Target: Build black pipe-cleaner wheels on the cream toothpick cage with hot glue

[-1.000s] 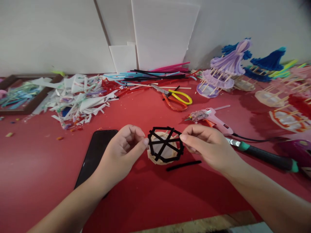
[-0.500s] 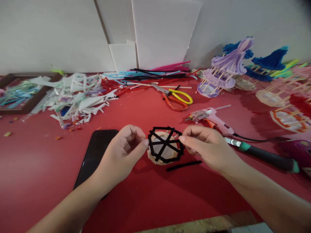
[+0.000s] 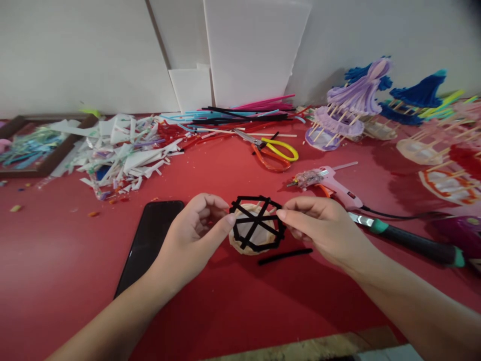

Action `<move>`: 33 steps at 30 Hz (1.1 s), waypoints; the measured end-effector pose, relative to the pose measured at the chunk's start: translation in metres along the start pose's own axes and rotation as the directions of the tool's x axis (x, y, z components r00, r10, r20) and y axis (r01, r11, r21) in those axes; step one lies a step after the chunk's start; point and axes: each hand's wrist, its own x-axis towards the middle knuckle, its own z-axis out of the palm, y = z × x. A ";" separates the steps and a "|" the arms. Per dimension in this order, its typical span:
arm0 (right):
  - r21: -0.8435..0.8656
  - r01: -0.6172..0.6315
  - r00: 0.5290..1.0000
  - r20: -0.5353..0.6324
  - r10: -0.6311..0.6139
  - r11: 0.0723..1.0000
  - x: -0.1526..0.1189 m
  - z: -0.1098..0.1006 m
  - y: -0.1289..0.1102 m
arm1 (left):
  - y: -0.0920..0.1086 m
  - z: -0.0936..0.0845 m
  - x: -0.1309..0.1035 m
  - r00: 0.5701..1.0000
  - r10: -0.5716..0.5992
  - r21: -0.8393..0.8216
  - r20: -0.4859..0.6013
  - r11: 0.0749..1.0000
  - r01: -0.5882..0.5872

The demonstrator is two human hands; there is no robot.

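Our left hand (image 3: 201,229), in the head view, grips the left rim of a black spoked frame (image 3: 257,219) in a narrow pinch; our right hand (image 3: 325,225) pinches its right rim. We hold the frame over a round cream base (image 3: 240,248) at the middle of the red table (image 3: 210,306); we cannot tell whether the two touch. Just nearer, slightly right, lies a short black pipe cleaner (image 3: 285,256). Left of our left hand: a black smartphone (image 3: 150,240). Right of our right hand: a metal-tipped hand tool (image 3: 413,239); farther, a pink hot glue gun (image 3: 341,189). Beyond the frame, we see scissors (image 3: 258,144) with yellow and orange handles.
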 end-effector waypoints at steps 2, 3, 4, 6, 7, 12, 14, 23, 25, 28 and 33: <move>0.004 -0.003 1.000 -0.009 0.003 1.000 -0.001 0.000 -0.001 | 0.000 0.000 0.001 1.000 -0.021 -0.035 0.001 0.999 0.021; 0.010 -0.008 1.000 -0.012 0.008 1.000 -0.001 0.001 -0.001 | 0.000 0.001 0.001 0.999 -0.033 -0.056 0.004 0.998 0.033; 0.019 -0.012 1.000 -0.012 0.012 1.000 -0.002 0.001 -0.001 | 0.000 0.001 0.002 0.999 -0.045 -0.076 0.006 0.996 0.046; 0.039 -0.026 1.000 -0.004 0.026 0.999 -0.002 0.002 -0.001 | 0.002 0.001 0.003 0.997 -0.073 -0.109 0.007 0.991 0.073; 0.047 -0.037 0.999 0.001 0.036 0.998 -0.002 0.002 -0.001 | 0.002 0.002 0.003 0.996 -0.090 -0.120 0.007 0.989 0.090; 0.111 -0.072 0.997 0.031 0.069 0.991 -0.001 0.004 0.000 | 0.008 0.003 0.003 0.989 -0.148 -0.177 0.009 0.973 0.147; 0.135 -0.060 0.998 0.039 0.055 0.989 -0.001 0.005 0.000 | 0.010 0.004 0.003 0.990 -0.140 -0.205 0.001 0.969 0.137; 0.222 -0.056 0.998 0.042 0.048 0.973 -0.002 0.009 -0.004 | 0.013 0.005 0.000 0.987 -0.156 -0.260 0.021 0.953 0.156; 0.257 -0.076 0.997 0.036 0.069 0.963 -0.001 0.010 -0.004 | 0.012 0.006 0.000 0.984 -0.177 -0.267 0.015 0.948 0.174; 0.285 -0.089 0.996 0.028 0.084 0.954 0.000 0.011 -0.003 | 0.013 0.007 0.001 0.973 -0.229 -0.268 -0.008 0.938 0.219; 0.287 -0.083 0.996 0.039 0.075 0.954 -0.002 0.012 -0.002 | 0.013 0.008 -0.001 0.965 -0.256 -0.198 -0.048 0.950 0.242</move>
